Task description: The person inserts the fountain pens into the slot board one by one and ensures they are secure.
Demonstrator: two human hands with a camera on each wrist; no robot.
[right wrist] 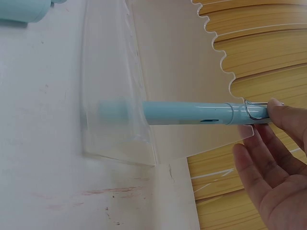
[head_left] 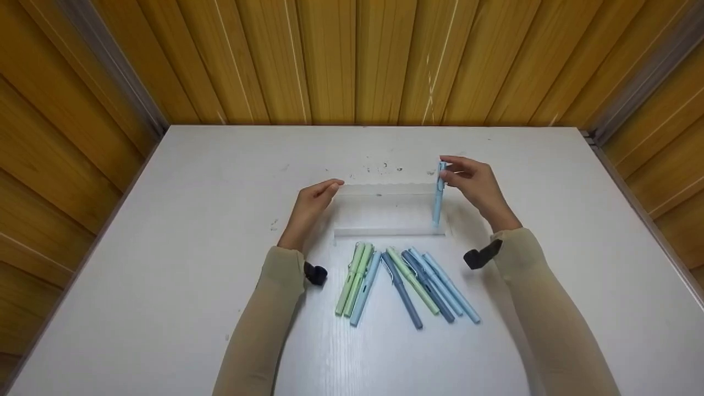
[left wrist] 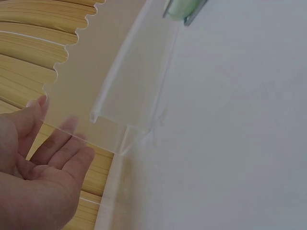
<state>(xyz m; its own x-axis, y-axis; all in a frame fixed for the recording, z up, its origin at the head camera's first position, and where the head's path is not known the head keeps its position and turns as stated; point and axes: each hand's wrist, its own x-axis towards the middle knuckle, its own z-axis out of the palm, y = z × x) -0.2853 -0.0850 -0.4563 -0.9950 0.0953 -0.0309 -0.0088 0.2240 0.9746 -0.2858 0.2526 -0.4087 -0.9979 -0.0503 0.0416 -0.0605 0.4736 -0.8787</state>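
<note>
Likely light, rigid and slick, the light-blue clip pen [right wrist: 187,113] suits holding by its clipped end [right wrist: 238,114], where the right hand [head_left: 474,182] pinches it, the left hand [head_left: 312,206] pinching the clear scalloped stand [head_left: 379,212].

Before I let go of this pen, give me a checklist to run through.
1. Right hand has the light-blue pen near its clip end: ok.
2. Pen's lower end is behind the front lip of the clear stand: ok.
3. Lower end fully seated: cannot tell, it is blurred through the plastic.
4. Left hand at the stand's left side: ok.
5. Right hand free for another pen: not ok, it holds this one.
6. Other pens laid in front: ok, eight.
</note>
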